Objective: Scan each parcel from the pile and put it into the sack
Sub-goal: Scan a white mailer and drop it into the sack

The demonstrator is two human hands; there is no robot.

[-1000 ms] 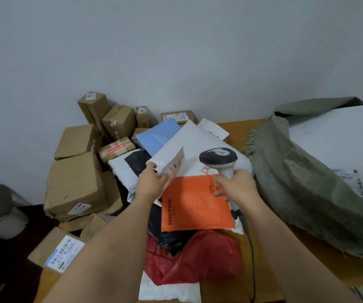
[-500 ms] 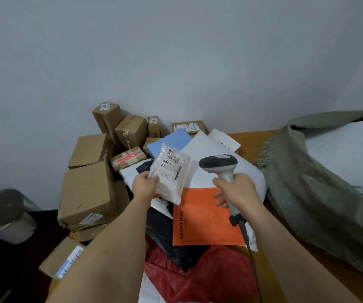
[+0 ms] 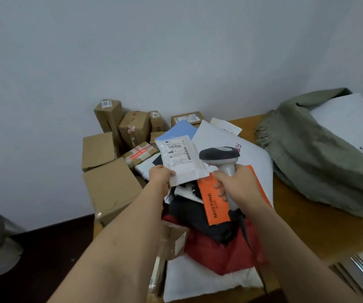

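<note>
Your left hand (image 3: pixel 159 176) pinches the lower left corner of a small white parcel (image 3: pixel 181 161), thumb on top, label side up and facing you, raised above the pile. Your right hand (image 3: pixel 234 184) is wrapped tight round the grip of the scanner (image 3: pixel 221 157), fingers curled under the handle, its dark head just beside the parcel's right edge and pointing left at it. The scanner's black cable (image 3: pixel 249 241) trails down along your right forearm. Under both hands lies the pile: an orange MISTINE mailer (image 3: pixel 214 204), a big white mailer (image 3: pixel 254 154), a blue envelope (image 3: pixel 181 130), a dark bag (image 3: pixel 189 212) and a red bag (image 3: pixel 222 252) nearer you. Brown cardboard boxes (image 3: pixel 110 184) stack to the left against the wall. The green sack (image 3: pixel 320 162) sits well to the right on the wooden table (image 3: pixel 311 228), mouth open with a white parcel showing inside.
</note>
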